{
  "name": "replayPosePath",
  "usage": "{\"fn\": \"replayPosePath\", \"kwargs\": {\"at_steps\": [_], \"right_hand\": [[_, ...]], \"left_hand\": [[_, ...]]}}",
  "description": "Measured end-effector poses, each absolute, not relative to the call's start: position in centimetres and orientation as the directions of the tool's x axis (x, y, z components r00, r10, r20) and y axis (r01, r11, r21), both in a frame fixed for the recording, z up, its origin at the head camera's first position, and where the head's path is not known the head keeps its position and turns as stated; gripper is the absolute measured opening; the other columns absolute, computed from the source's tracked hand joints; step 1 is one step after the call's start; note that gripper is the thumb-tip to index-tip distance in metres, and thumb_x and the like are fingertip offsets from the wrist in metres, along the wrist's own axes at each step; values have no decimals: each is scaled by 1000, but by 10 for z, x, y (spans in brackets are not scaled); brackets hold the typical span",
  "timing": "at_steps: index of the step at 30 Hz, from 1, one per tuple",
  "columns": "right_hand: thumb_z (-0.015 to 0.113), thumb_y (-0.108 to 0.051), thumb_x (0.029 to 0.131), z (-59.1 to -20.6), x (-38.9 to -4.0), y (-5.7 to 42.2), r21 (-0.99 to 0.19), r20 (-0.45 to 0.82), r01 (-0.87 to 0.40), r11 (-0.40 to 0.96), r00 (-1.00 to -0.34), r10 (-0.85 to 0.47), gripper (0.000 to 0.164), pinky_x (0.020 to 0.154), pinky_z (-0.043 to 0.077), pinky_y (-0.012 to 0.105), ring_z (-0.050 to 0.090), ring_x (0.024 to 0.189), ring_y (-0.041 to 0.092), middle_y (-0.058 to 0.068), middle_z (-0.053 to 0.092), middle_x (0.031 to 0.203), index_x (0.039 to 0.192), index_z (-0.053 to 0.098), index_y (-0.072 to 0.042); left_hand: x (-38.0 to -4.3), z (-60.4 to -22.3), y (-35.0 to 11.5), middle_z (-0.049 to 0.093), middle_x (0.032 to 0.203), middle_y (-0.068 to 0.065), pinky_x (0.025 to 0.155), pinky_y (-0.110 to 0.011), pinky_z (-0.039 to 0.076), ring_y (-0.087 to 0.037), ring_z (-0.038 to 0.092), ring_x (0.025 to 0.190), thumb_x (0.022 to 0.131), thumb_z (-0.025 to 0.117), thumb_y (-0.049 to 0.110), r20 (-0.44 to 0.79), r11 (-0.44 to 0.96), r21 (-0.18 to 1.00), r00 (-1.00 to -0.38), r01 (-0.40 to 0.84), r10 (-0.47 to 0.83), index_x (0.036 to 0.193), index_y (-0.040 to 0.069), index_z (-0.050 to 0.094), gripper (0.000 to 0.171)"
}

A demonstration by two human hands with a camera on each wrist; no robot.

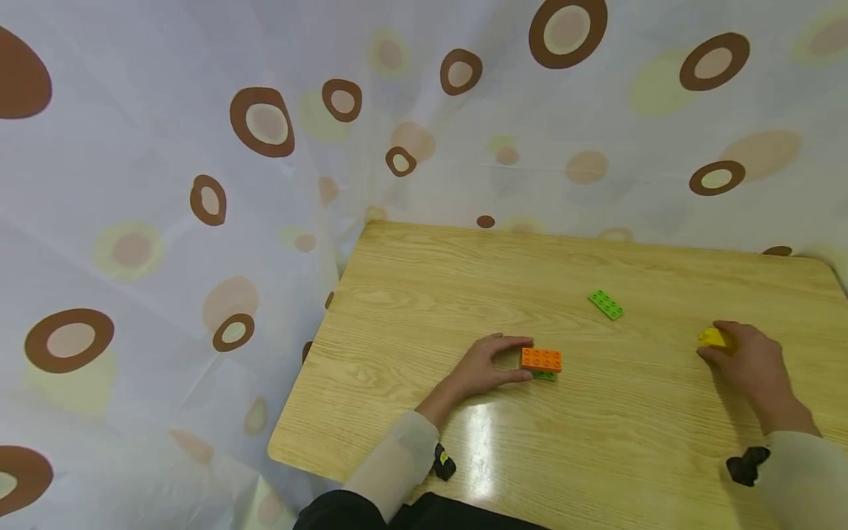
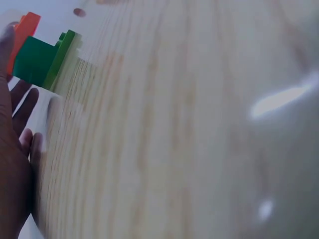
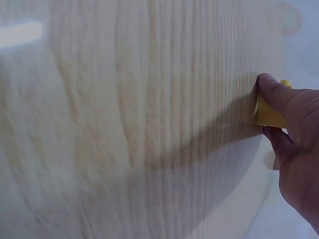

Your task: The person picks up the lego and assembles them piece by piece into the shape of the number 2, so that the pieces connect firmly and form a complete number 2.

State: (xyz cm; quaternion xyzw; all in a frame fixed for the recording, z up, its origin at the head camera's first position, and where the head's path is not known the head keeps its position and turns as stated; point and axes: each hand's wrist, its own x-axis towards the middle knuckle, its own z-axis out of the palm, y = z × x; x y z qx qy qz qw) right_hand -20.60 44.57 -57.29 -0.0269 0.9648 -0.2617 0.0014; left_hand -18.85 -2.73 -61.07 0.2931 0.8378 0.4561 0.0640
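pale wood-grain tabletop (image 1: pixel 424 294) underlies the work. nearest, the left hand (image 1: pixel 486 364) pinches one end of an orange-over-green stack of studded plastic bricks (image 1: pixel 542 359); best braced level. at right, the right hand (image 1: pixel 755 361) pinches a small yellow plastic block (image 1: pixel 712 338) by its sides, ideally leaving its underside unobstructed. beyond lies a flat bright-green oblong studded plate (image 1: pixel 606 304).

My left hand (image 1: pixel 485 366) holds a stack (image 1: pixel 541 359) from its 9 o'clock: top brick (image 2: pixel 25 34) over middle brick (image 2: pixel 34 60) over bottom plate (image 2: pixel 60 60). From that stack, a loose plate (image 1: pixel 606 305) lies on the table (image 1: pixel 430 294) near 2 o'clock; a block (image 1: pixel 712 338) is farther off at 3, with my right hand (image 1: pixel 758 368) at its 4 o'clock. A sheet (image 1: pixel 497 110) hangs beyond the table at 12.
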Motion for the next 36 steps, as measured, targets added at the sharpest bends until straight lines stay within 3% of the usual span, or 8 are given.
{"fn": "replayPosePath", "kwargs": {"at_steps": [4,7,9,12,17,22,30,36], "right_hand": [[70,-24,105,-577,-201,426,-540,18,-56,840,-998,-55,55,94,44,75,47,122,64,46,50,138,141,51,12],[70,-32,105,-579,-196,405,-591,40,-58,805,-998,-43,56,86,56,45,55,117,57,40,56,135,141,54,9],[71,-35,104,-578,-192,387,-620,69,-69,782,-997,-34,57,77,52,24,60,112,51,37,61,131,140,56,8],[74,-33,102,-578,-185,357,-683,128,-102,723,-992,-19,53,72,41,3,65,107,23,28,66,126,138,59,3],[78,-10,98,-574,-169,302,-843,206,-215,493,-976,-73,47,86,48,3,58,104,-11,9,68,123,140,60,0],[73,2,97,-566,-156,258,-921,247,-280,270,-958,-147,42,89,55,12,67,107,-1,-7,69,120,138,62,1],[73,14,92,-562,-153,225,-919,328,-363,156,-921,-209,42,93,54,14,69,107,4,9,71,121,132,64,4],[77,10,90,-568,-153,220,-908,301,-346,236,-931,-206,44,96,50,12,68,105,2,12,72,120,131,68,-2]], "left_hand": [[-186,-609,-30,62,147,17,128,-43,27,-20,44,150,94,82,44,95,459,805,-845,376,526,149,31,62,61],[-184,-607,-31,62,147,16,127,-47,29,-25,43,151,94,81,45,81,475,801,-851,366,519,148,33,63,59],[-184,-606,-31,63,146,14,126,-47,30,-25,44,150,95,80,45,87,475,799,-853,369,515,147,33,64,56],[-184,-605,-30,65,144,12,126,-46,31,-24,47,149,97,78,44,95,466,806,-856,366,508,145,31,66,51],[-183,-604,-27,68,141,11,127,-42,29,-19,49,146,100,74,42,98,437,829,-859,350,502,142,28,69,44],[-182,-606,-27,67,142,11,119,-32,41,-9,56,137,102,73,36,131,353,873,-858,337,496,143,23,68,44],[-182,-610,-26,71,136,5,105,-24,52,-3,64,123,102,73,27,209,235,906,-854,353,477,137,14,72,37],[-182,-610,-27,73,133,5,100,-23,55,-2,67,118,101,74,26,202,216,919,-863,330,463,135,15,74,36]]}}
